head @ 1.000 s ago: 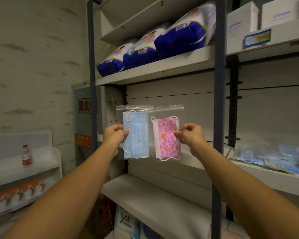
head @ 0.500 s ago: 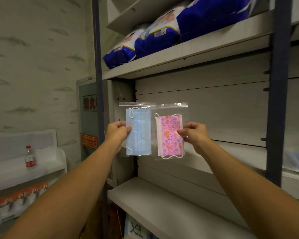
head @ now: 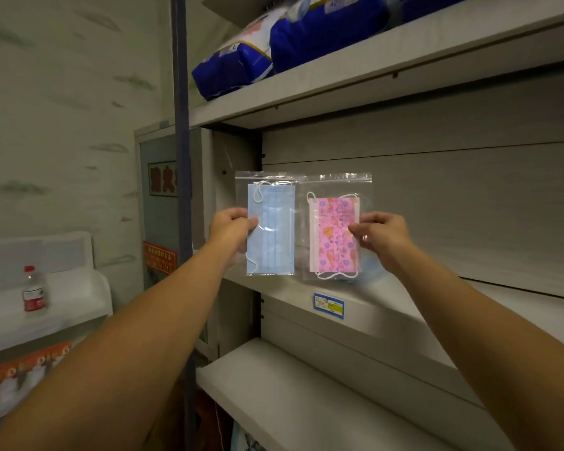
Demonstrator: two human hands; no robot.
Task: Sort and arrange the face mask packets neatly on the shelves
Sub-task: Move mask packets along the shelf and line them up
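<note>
Blue and white bulk packs (head: 306, 37) lie side by side on the top board. A water bottle with a red cap and label (head: 34, 289) stands upright on a white ledge (head: 75, 288) at left. A red notice (head: 160, 258) hangs below a red-lettered sign (head: 163, 179) on the grey cabinet (head: 157, 148).

The middle shelf (head: 404, 307) bay is closed above by the upper shelf (head: 355, 83) and behind by the back panel (head: 437, 206). Its front is partly blocked by the two mask packets (head: 302, 226) held up side by side. Open room is seen to their right. The left side is bounded by the dark upright post (head: 181, 157). The lower shelf (head: 290, 402) is reached freely between the forearms.
</note>
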